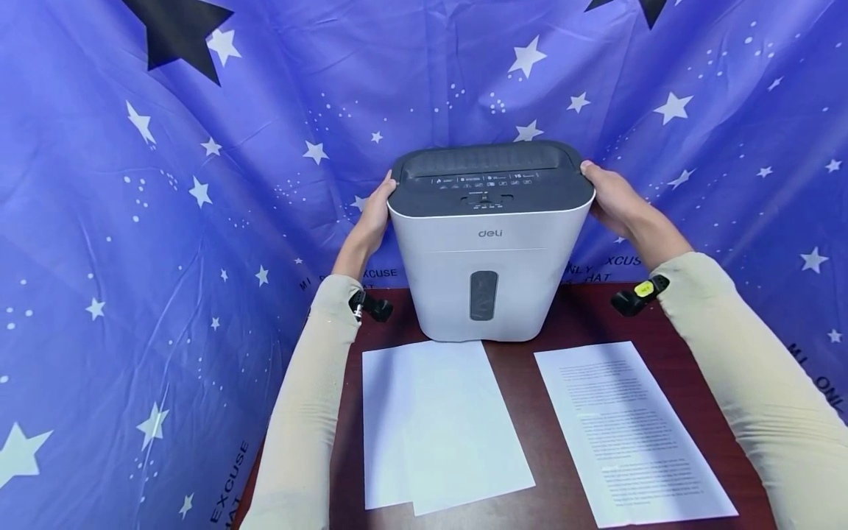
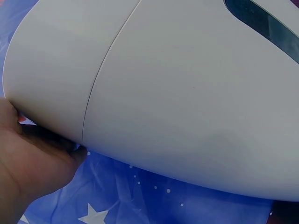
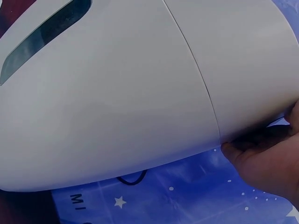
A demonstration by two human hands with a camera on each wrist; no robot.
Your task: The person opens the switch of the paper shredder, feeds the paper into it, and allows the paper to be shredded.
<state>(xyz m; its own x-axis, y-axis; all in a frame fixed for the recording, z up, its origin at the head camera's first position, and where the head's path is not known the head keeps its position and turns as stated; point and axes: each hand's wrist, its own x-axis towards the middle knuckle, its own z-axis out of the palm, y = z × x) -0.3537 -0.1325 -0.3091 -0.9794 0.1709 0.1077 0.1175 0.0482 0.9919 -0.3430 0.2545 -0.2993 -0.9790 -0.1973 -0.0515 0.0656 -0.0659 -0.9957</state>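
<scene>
A white paper shredder (image 1: 440, 283) with a dark grey top and "deli" on its front stands upright at the back of the table. My left hand (image 1: 372, 218) grips its upper left side, the thumb by the rim of the top. On the opposite side my right hand (image 1: 617, 200) holds the upper edge in the same way. In the left wrist view the left hand's fingers (image 2: 77, 156) reach behind the shredder wall, partly hidden. The right wrist view shows the right hand's fingers (image 3: 233, 151) curled under the side near the seam.
Overlapping blank white sheets (image 1: 464, 434) lie in front of the shredder. To their right is a printed sheet (image 1: 636, 442) on the dark red table (image 1: 550, 442). A blue star-patterned curtain (image 1: 265, 184) encloses the back and sides. A black cord (image 3: 134, 182) loops behind the shredder.
</scene>
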